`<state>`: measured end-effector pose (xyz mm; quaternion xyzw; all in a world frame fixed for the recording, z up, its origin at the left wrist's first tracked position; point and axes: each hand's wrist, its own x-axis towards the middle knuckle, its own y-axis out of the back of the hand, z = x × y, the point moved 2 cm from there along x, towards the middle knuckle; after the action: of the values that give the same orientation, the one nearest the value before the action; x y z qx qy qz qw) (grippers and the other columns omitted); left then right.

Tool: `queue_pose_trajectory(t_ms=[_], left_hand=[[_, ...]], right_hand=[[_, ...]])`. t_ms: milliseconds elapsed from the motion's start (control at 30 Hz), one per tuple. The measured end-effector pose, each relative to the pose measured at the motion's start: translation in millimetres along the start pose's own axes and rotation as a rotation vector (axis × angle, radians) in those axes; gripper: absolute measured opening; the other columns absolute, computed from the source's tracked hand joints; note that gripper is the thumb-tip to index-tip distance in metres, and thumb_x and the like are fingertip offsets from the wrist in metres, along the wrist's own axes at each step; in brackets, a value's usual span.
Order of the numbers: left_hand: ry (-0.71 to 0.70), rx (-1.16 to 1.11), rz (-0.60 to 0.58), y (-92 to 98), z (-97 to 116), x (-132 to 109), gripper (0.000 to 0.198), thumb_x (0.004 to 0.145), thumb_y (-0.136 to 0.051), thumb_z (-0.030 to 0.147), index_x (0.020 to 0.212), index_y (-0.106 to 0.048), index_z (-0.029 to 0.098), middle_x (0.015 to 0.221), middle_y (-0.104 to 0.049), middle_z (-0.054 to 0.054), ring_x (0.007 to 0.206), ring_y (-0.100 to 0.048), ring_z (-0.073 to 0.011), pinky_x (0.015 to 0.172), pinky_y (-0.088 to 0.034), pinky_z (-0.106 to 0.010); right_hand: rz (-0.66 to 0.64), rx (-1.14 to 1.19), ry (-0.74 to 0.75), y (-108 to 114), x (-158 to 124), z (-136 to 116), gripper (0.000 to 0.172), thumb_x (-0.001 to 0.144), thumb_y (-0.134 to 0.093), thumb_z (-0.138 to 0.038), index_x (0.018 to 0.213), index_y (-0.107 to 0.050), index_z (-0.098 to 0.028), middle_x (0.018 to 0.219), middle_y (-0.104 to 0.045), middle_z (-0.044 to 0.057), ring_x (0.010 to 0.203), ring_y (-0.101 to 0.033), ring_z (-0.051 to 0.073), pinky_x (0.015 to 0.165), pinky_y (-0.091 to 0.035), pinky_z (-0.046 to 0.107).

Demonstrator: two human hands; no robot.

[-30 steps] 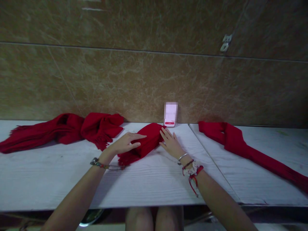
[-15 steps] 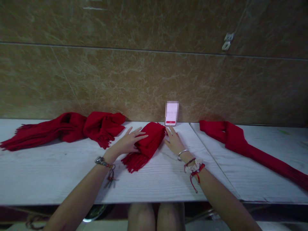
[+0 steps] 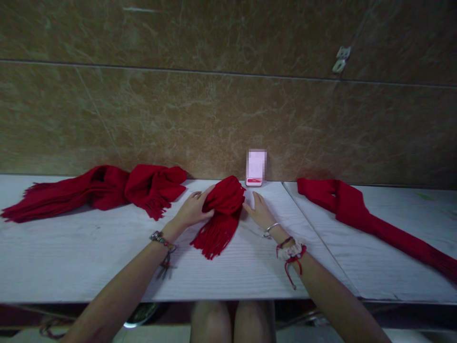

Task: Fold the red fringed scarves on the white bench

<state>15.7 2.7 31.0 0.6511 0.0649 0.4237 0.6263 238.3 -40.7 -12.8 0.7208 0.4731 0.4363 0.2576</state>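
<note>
backed by a brown, marble-veined wall (image 3: 171, 119), crossed by a dark joint and bearing a small white fitting (image 3: 342, 59) at upper right. fronted by a white, wood-grained tabletop (image 3: 271, 276) with a slanting seam, above pale floor (image 3: 164, 335). dimly lit.

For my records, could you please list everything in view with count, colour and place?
Tabletop: 1, white, across the view
Wall: 1, brown, behind tabletop
Left scarf: seemingly 1, red, tabletop left
Middle scarf: 1, red, tabletop middle
Right scarf: 1, red, tabletop right
Phone: 1, pale-screened, by the wall
Fitting: 1, whitish, wall's upper right
Smudge: 1, green, tabletop right
Round object: 1, pale-rimmed, below tabletop
Wristbands: several, mixed colours, worn both sides
Left hand: 1, bare, touching middle scarf
Right hand: 1, bare, beside middle scarf
Knees: 2, bare, bottom centre
</note>
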Motion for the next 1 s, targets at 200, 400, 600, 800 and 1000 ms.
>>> queue_pose_trajectory(t_ms=[200,400,600,800,1000], left_hand=[[0.104,-0.104,0.140,0.2,-8,0,0.064,0.074,-0.053,0.031,0.130,-0.028,0.013,0.109,-0.059,-0.012,0.098,-0.057,-0.0262,0.083,-0.044,-0.037],[0.123,-0.114,0.283,1.7,-5,-1,0.062,0.074,-0.051,0.030,0.129,-0.025,0.015,0.113,-0.055,-0.011,0.100,-0.056,-0.0244,0.084,-0.044,-0.036],[0.205,-0.201,0.307,2.3,-5,-1,0.062,0.074,-0.050,0.034,0.128,-0.026,0.013,0.109,-0.056,-0.012,0.090,-0.060,-0.0237,0.078,-0.048,-0.036],[0.222,-0.305,0.296,6.1,-12,-1,0.065,0.073,-0.051,0.035,0.129,-0.025,0.012,0.112,-0.054,-0.014,0.095,-0.058,-0.0238,0.083,-0.046,-0.037],[0.158,-0.454,0.223,12.0,-28,-2,0.064,0.071,-0.054,0.035,0.126,-0.029,0.014,0.113,-0.054,-0.011,0.102,-0.055,-0.0216,0.088,-0.044,-0.035]], right_hand=[[-0.162,-0.148,-0.141,-1,-14,-18,0.061,0.078,-0.049,-0.044,0.126,-0.039,-0.007,0.129,-0.042,0.022,0.120,-0.038,0.031,0.097,-0.030,0.045],[-0.133,-0.249,-0.041,-1,-27,-41,0.074,0.077,-0.049,-0.045,0.133,-0.027,-0.002,0.137,-0.029,0.026,0.127,-0.025,0.036,0.099,-0.018,0.055],[-0.262,-0.251,-0.096,-9,-31,-44,0.082,0.073,-0.049,-0.058,0.127,-0.037,0.003,0.134,-0.032,0.030,0.125,-0.027,0.037,0.099,-0.021,0.052],[-0.256,-0.235,-0.093,-7,-11,-31,0.053,0.072,-0.059,-0.038,0.111,-0.055,-0.004,0.127,-0.046,0.022,0.119,-0.041,0.028,0.097,-0.032,0.037],[-0.127,-0.250,-0.180,11,8,7,0.030,0.069,-0.060,-0.023,0.096,-0.063,-0.010,0.102,-0.061,0.015,0.101,-0.054,0.025,0.088,-0.041,0.034]])
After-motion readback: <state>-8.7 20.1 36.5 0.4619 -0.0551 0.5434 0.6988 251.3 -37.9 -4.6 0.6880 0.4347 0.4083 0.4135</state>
